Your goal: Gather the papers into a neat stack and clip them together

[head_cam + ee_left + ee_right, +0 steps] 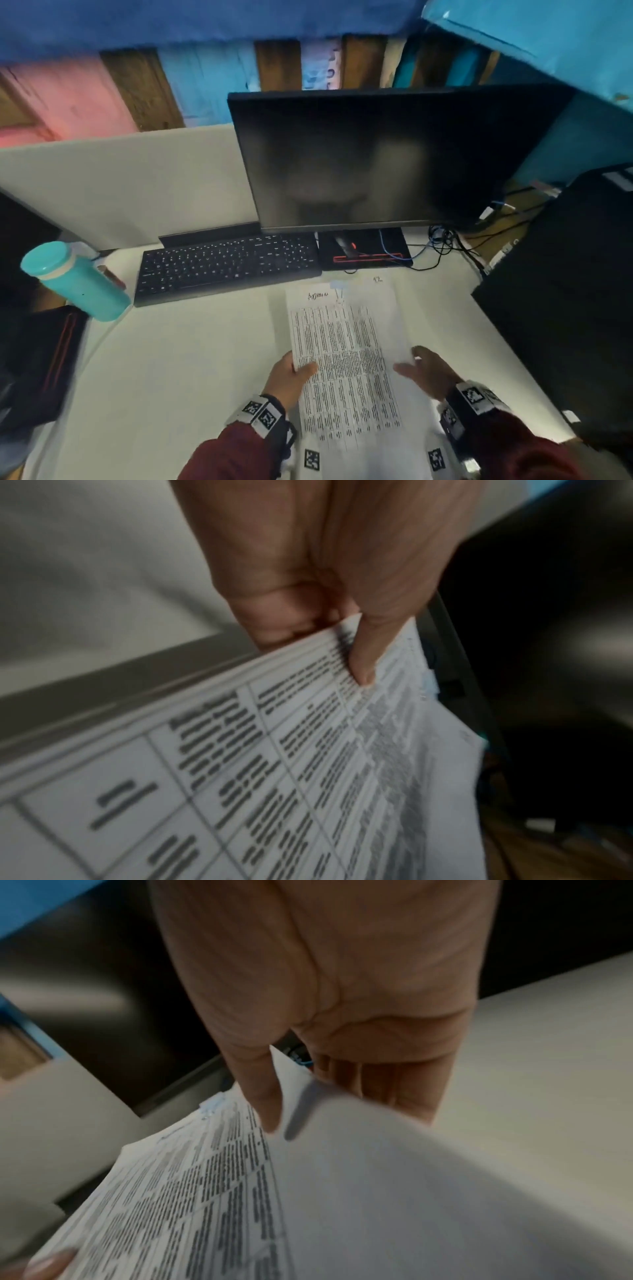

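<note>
A stack of printed papers with dense tables lies lengthwise on the white desk in front of me. My left hand grips its left edge, thumb on the top sheet and fingers curled underneath. My right hand holds the right edge, where a blank sheet curves upward; its thumb lies over the sheet and its fingers sit beneath. A small pale blue thing sits at the stack's far edge; I cannot tell what it is.
A black keyboard and a dark monitor stand just beyond the papers. A teal bottle stands at the desk's left edge. A black computer case borders the right side, with cables behind it.
</note>
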The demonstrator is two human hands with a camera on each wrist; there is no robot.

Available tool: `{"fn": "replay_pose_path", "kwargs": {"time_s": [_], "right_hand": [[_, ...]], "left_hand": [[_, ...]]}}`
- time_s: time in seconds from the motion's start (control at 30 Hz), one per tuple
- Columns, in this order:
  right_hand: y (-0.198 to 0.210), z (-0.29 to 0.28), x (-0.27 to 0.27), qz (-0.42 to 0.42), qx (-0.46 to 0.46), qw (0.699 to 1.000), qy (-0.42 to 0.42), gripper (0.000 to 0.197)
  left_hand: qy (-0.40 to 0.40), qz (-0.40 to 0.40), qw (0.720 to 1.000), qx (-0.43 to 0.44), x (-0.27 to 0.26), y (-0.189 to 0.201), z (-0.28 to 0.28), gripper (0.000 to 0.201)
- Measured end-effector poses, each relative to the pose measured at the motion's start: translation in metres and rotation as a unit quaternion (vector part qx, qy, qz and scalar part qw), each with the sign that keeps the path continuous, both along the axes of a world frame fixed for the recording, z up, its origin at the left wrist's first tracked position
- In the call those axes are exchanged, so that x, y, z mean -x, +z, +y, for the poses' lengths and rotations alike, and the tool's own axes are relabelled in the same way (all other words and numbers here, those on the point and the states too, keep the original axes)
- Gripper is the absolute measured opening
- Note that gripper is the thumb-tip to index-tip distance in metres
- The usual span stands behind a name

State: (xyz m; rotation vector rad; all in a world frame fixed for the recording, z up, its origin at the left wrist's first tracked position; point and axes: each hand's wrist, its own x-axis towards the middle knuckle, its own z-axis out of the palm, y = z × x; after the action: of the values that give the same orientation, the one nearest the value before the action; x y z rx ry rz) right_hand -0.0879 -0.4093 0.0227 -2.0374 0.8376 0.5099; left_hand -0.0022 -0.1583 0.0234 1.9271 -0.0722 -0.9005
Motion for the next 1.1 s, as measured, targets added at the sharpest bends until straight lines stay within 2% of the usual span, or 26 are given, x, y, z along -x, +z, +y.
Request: {"fn": "replay_pose_path", "kwargs": {"time_s": [0.03,0.1,0.2,0.3,0.37,0.47,0.57,0.7,0.97,1.1], "right_hand": [[-0.007,-0.008,0.012,0.035,0.010,0.999,0.007,0.040],[-0.016,-0.023,0.031,0.070,0.011,0.997,-0.004,0.042],[-0.024,-0.049,0.048,0.070,0.042,0.996,-0.043,0.043],[-0.019,-0.071,0.051,0.062,0.077,0.991,-0.087,0.046],[-0.013,-0.084,0.051,0.052,0.106,0.988,-0.098,0.053],[-0.006,-0.099,0.049,0.020,0.181,0.980,-0.084,0.072],[-0.005,-0.103,0.051,0.017,0.232,0.972,-0.023,0.080],[-0.011,-0.102,0.049,0.095,0.294,0.947,0.083,0.073],[-0.014,-0.107,0.036,0.162,0.296,0.932,0.132,0.075],[-0.009,-0.097,0.031,0.184,0.293,0.932,0.109,0.080]], "left_hand": [[-0.009,-0.008,1.000,-0.025,0.006,-0.003,-0.012,0.052],[-0.034,-0.035,0.996,-0.069,0.018,-0.005,-0.034,0.060],[-0.106,-0.090,0.985,-0.105,0.030,-0.012,-0.060,0.074],[-0.173,-0.087,0.971,-0.141,0.032,-0.020,-0.087,0.085],[-0.197,-0.097,0.967,-0.128,0.033,-0.022,-0.106,0.087],[-0.229,-0.124,0.958,-0.119,0.035,-0.024,-0.129,0.090],[-0.250,-0.131,0.950,-0.135,0.035,-0.025,-0.145,0.093],[-0.275,-0.150,0.933,-0.175,0.033,-0.024,-0.157,0.092],[-0.372,-0.152,0.886,-0.232,0.007,-0.029,-0.153,0.088],[-0.342,-0.215,0.887,-0.225,-0.004,-0.027,-0.125,0.071]]}}
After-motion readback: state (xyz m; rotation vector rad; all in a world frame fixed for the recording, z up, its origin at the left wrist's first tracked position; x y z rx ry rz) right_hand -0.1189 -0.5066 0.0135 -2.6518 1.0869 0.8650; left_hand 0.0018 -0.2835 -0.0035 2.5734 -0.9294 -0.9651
